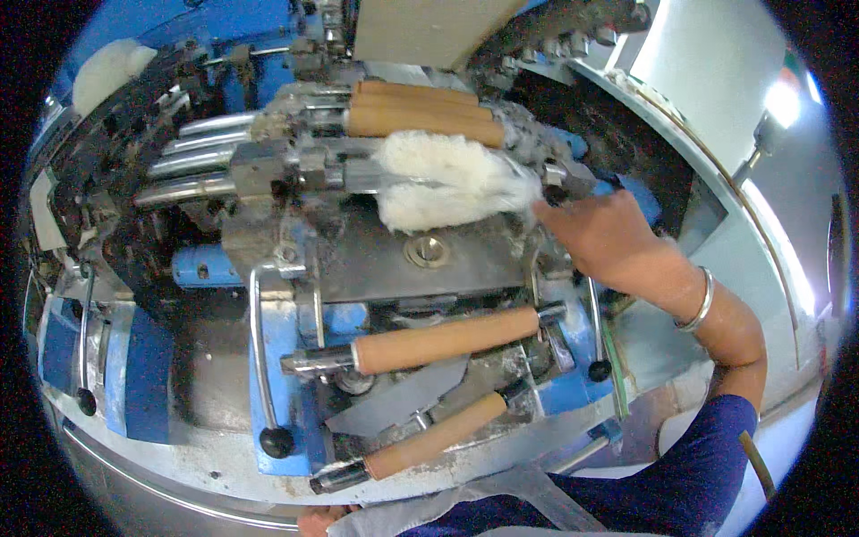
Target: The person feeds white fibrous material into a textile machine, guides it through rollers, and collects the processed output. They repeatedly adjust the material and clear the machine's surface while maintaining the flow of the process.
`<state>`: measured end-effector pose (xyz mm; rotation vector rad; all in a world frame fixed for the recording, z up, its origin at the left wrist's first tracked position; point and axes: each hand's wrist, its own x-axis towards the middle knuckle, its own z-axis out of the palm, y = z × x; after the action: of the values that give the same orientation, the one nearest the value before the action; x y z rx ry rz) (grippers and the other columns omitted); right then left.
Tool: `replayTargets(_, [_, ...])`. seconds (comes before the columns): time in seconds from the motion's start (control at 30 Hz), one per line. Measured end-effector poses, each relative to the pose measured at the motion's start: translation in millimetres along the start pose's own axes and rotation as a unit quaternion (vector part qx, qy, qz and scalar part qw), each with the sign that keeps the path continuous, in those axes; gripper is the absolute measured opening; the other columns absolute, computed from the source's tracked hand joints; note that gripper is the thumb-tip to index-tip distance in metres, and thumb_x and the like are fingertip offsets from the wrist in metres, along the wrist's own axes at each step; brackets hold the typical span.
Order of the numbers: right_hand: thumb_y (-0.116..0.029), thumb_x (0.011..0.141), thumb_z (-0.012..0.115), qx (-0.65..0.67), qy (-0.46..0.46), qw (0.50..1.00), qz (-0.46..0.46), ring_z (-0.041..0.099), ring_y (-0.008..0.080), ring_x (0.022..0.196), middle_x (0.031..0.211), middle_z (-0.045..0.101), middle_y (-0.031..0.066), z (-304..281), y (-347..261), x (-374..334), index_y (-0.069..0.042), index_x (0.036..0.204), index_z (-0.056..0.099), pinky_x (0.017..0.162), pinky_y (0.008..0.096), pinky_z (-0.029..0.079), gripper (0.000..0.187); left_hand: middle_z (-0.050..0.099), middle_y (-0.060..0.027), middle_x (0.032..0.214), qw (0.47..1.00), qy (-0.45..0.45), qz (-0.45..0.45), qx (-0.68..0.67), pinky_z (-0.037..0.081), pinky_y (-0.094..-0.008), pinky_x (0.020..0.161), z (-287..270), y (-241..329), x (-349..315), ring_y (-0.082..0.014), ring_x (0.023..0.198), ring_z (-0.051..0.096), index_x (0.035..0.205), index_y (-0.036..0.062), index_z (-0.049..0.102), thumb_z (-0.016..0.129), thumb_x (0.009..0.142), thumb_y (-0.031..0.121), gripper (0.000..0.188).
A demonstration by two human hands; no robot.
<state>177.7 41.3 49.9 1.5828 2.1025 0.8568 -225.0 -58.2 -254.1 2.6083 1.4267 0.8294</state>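
Note:
My right hand (601, 234) reaches in from the right, a metal bangle on its wrist. Its fingers are closed at the right end of a fluffy white mass of cotton fibre (438, 183). That fibre is bunched around a metal roller of the machine; my fingertips are partly hidden. At the lower edge, my left hand (324, 521) shows only in part, with its fingers curled at the end of a long metal rail (179, 494).
Two orange-covered rollers, one (447, 339) above the other (437, 436), lie across the machine's front. More orange rollers (425, 123) sit behind the fibre. Ball-ended levers (261, 358) stand on blue blocks. Another white fibre clump (112, 73) is at far left.

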Motion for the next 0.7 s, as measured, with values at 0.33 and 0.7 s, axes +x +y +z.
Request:
replayTargets(0.33, [-0.014, 0.074, 0.061, -0.032, 0.175, 0.971, -0.157, 0.06, 0.0234, 0.059, 0.066, 0.057, 0.0039, 23.2, 4.7, 77.5, -0.007, 0.12, 0.058, 0.048, 0.0377, 0.046, 0.047, 0.058, -0.007, 0.061, 1.0, 0.014, 0.013, 0.005, 0.045, -0.0373, 0.046, 3.0, -3.0, 6.4, -0.0264, 0.05, 0.055, 0.069, 0.0127, 0.063, 0.071, 0.071, 0.025, 0.015])
replayTargets(0.7, [-0.011, 0.073, 0.06, -0.037, 0.017, 0.993, -0.111, 0.064, 0.0259, 0.058, 0.059, 0.06, 0.0101, 1.2, 7.8, 36.1, -0.003, 0.099, 0.066, 0.051, 0.0405, 0.047, 0.028, 0.058, -0.0068, 0.061, 1.0, 0.014, 0.012, 0.007, 0.045, -0.0369, 0.046, 7.2, -5.4, 19.4, -0.026, 0.05, 0.055, 0.068, 0.0129, 0.062, 0.071, 0.071, 0.025, 0.015])
